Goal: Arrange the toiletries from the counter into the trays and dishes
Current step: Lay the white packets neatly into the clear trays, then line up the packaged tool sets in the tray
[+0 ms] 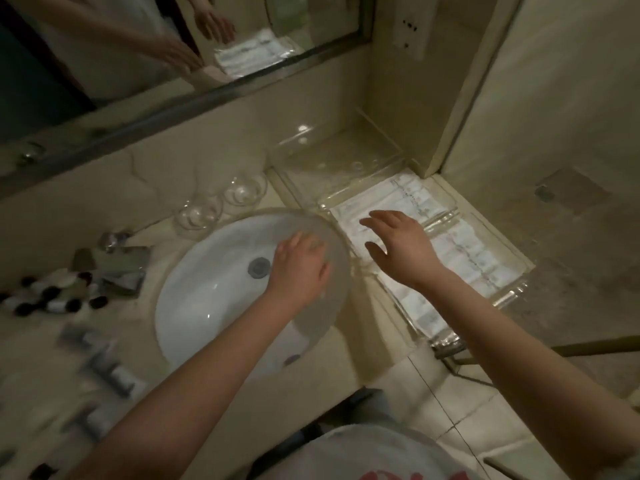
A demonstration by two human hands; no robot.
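Head view, left hand (298, 268): grips a round clear glass dish (311, 320) over the white sink (207, 289)
Right hand (398, 244): spread, empty, above white sachets (485, 265)
Toiletries: small black-capped bottles (52, 296) lie left on the bench (138, 174)
Advice: set the dish flat beside them before filling

Two hands (299, 268) (398, 244), two small dishes (199, 213) (242, 192), one large dish (313, 320), one sink (207, 292)

Counter (104, 188), clear trays (346, 157), glass dishes (221, 202), small bottles (52, 292)
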